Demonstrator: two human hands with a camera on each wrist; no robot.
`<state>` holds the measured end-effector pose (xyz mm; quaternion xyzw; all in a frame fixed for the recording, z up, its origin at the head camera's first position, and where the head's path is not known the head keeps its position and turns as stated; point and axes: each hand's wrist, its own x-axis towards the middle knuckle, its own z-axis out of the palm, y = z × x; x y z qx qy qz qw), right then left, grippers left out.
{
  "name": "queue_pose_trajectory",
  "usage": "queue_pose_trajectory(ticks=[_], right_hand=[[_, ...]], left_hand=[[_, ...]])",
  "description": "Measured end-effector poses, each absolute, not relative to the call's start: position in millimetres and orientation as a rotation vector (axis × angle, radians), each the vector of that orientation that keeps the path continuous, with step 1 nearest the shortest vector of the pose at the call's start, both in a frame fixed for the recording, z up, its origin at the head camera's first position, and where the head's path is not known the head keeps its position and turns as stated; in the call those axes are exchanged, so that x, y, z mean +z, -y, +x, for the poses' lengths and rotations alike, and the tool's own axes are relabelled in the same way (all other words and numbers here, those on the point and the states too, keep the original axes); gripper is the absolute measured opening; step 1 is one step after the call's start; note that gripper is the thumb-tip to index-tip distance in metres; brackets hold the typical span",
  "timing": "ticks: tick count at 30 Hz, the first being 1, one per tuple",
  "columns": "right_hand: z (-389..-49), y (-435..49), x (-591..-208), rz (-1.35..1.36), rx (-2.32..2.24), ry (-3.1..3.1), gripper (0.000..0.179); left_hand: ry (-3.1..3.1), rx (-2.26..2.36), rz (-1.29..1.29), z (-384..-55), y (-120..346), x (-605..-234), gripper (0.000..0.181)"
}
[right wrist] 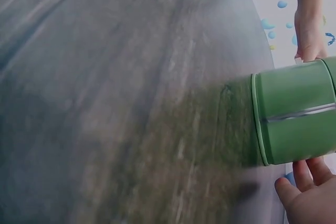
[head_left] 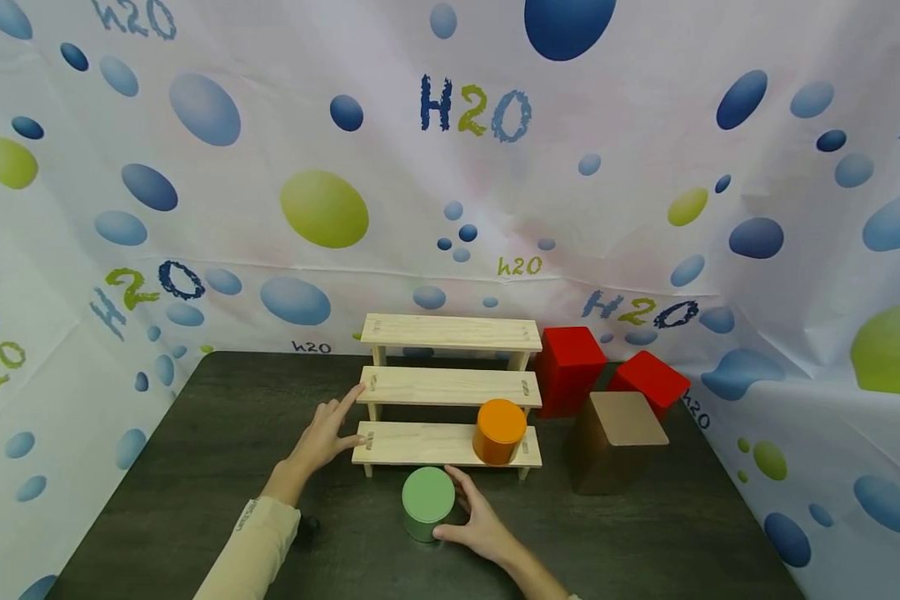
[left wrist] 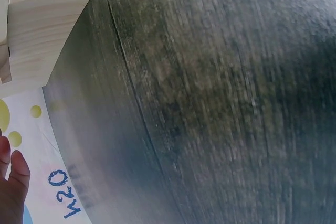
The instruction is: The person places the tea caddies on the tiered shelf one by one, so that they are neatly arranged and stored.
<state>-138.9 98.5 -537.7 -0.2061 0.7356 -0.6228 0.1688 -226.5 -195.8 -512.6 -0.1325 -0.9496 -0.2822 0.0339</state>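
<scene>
A round green tin point(head_left: 428, 496) with a lid stands in front of a three-tier wooden shelf point(head_left: 427, 442). My right hand point(head_left: 482, 527) grips the tin from its right side, thumb at the near edge and fingers at the far edge. In the right wrist view the tin point(right wrist: 296, 116) shows a silvery seam. At the shelf's left end is my left hand point(head_left: 324, 433), fingers extended, index by the middle tier and thumb by the lowest. Only some fingertips point(left wrist: 20, 169) show in the left wrist view. An orange tin point(head_left: 501, 429) sits on the lowest tier's right end.
Right of the shelf stand a tall red box point(head_left: 572, 371), a second, tilted red box point(head_left: 649, 379) and a brown box point(head_left: 617, 446). Everything is on a dark wood-grained table point(head_left: 195, 483). A white backdrop point(head_left: 390, 167) with coloured dots rises behind and at both sides.
</scene>
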Motion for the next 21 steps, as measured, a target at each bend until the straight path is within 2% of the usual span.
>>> queue_pose_trajectory(ticks=[14, 21], right_hand=[[-139, -91, -544, -0.595, -1.801, -2.107, 0.079], [-131, -87, -516, -0.563, -1.802, -2.145, 0.073]], left_hand=[[2.929, -0.89, -0.413, -226, 195, -510, 0.092], [2.933, -0.881, -0.404, -227, 196, -511, 0.091]])
